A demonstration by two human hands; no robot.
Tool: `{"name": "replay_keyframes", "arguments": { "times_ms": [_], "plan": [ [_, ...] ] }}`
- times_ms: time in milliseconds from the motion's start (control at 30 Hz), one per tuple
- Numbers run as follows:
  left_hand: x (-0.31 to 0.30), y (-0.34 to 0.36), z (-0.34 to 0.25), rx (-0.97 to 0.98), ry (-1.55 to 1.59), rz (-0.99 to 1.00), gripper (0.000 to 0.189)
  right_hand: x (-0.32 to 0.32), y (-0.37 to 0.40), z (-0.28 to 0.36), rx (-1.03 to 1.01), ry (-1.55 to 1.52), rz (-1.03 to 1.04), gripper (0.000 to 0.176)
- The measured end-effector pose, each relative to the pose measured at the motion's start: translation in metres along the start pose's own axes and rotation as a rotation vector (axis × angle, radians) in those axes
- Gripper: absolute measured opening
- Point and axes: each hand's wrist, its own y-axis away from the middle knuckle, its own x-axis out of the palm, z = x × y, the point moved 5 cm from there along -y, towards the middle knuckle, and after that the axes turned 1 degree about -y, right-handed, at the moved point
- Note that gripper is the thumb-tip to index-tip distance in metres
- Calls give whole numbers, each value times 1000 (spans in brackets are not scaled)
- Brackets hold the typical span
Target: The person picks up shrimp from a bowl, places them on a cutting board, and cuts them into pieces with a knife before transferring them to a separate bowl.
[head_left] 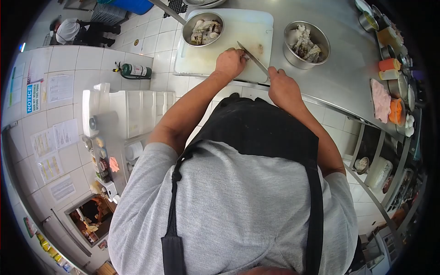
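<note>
My right hand (283,88) is closed around the handle of a knife (255,59), its blade slanting up and left over the white cutting board (197,59). My left hand (231,62) is on the board with its fingers pinched on a small pale piece of food (246,56) beside the blade; the fingers mostly cover it. At the board's upper left, a long-handled saucepan (185,34) holds pale and dark food chunks (205,32). Right of the board stands a metal pot (293,58) with greyish-white pieces (304,45) that look like seafood.
The steel worktop (341,68) carries a pink cloth (381,100) and several containers (389,64) along its right side. White plastic bins (133,112) and a fire extinguisher (135,70) are at the left. Another person (71,31) bends over in the upper left background.
</note>
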Motion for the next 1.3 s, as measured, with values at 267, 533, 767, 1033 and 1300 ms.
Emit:
{"name": "replay_keyframes", "arguments": {
  "times_ms": [267, 533, 767, 1033, 1300],
  "plan": [
    [11, 0, 8, 65, 70, -79, 28, 8, -35, 3, -22, 86, -27, 20],
    [5, -1, 20, 25, 210, -25, 27, -13, -10, 5, -8, 85, 24, 25],
    [7, 1, 24, 103, 261, -43, 25, 4, -32, 20, 52, 104, 54, 25],
    [2, 4, 28, 93, 279, -47, 26, -15, -28, 36, 98, 100, 16, 25],
    [9, 0, 28, 122, 254, 24, 27, 11, -32, 26, 170, 87, 98, 27]
  ]
}}
